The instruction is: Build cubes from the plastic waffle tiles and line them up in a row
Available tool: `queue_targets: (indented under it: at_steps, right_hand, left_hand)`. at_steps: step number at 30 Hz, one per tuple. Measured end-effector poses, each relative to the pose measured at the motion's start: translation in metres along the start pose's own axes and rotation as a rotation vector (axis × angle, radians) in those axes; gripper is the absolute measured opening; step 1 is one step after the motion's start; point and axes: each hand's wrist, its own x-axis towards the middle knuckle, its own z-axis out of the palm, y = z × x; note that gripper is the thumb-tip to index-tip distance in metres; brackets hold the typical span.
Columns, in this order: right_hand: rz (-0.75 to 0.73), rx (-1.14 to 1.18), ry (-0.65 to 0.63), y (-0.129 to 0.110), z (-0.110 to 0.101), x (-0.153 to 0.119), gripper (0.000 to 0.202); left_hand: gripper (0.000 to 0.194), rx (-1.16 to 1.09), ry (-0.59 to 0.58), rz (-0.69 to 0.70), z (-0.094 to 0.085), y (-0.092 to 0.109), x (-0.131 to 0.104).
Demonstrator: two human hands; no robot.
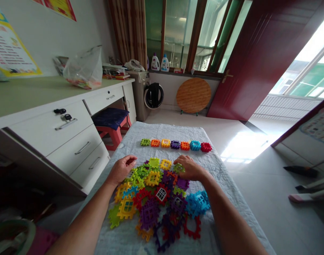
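A loose pile of plastic interlocking building blocks with notched edges lies on the cloth-covered table (220, 191). Among them are a yellow window block (152, 178), a purple block (149, 213) and a red block (162, 194) with a white window. My left hand (121, 170) is beside the pile's left edge, fingers loosely curled, a gap between thumb and index finger, nothing visible in it. My right hand (188, 168) has its fingers closed over a light green block (179, 168) at the pile's far right; the fingers partly hide it.
Beyond the pile runs a row of several joined block pieces, from a green one (145, 142) to a red one (206, 147). Blue blocks (197, 203) sit by my right forearm. A white desk (71, 132) and a stool (111, 120) stand to the left.
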Motion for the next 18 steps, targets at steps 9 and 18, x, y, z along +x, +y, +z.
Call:
queue_targets:
  at_steps: [9, 18]
  right_hand:
    - [0.063, -0.014, 0.226, -0.02, 0.032, 0.029, 0.033]
    - [0.124, -0.076, 0.176, -0.021, 0.036, 0.037, 0.036]
  left_hand:
    - [0.034, 0.001, 0.007, 0.009, 0.0, 0.0, 0.0]
    - [0.034, 0.006, 0.009, 0.008, 0.001, 0.003, 0.0]
